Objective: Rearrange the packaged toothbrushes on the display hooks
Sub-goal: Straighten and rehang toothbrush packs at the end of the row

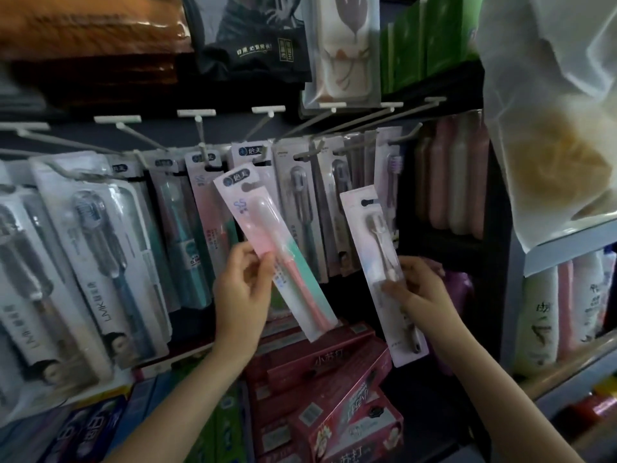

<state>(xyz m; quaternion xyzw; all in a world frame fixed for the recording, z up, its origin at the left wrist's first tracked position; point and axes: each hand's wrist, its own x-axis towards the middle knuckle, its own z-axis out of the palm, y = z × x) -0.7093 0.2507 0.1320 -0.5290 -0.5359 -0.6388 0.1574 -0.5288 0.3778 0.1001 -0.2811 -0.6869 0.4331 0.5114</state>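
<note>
My left hand (242, 292) pinches a pink-and-green toothbrush pack (267, 235), tilted with its top to the upper left, just off the hooks. My right hand (422, 289) grips a pale pack with a grey toothbrush (374, 255), held upright below the right-hand hooks. Behind both, a row of metal display hooks (200, 135) carries several hanging toothbrush packs (300, 202). Large LMK toothbrush packs (100, 248) hang at the left.
Red toothpaste boxes (334, 389) are stacked below my hands. Pastel bottles (450, 182) stand on the right, with white bottles (547, 315) on a lower shelf. A translucent bag (551, 111) hangs at the upper right. Packaged goods (253, 38) hang above the hooks.
</note>
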